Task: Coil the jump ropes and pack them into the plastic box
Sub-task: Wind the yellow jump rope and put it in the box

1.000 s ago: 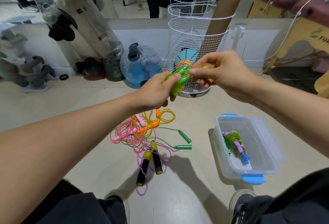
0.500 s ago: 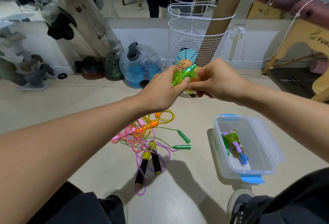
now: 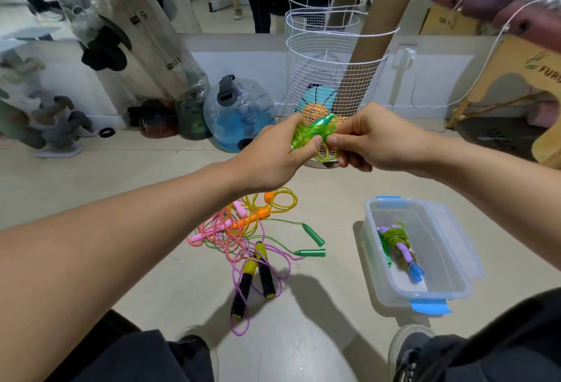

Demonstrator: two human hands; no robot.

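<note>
Now we clamp the springy green rope coil [image 3: 314,136] in our left hand [image 3: 274,157], right hand [image 3: 364,140] pinching its slippery loops.

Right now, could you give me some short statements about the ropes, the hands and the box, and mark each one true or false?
1. Both hands hold the green rope bundle. True: the left hand and the right hand grip it together.
2. The plastic box is empty. False: one coiled rope lies inside.
3. The box has blue latches. True.
4. The tangled ropes lie inside the wire basket. False: they lie on the floor, left of the box.
5. The black-handled rope is coiled. False: it lies loose on the floor.
</note>
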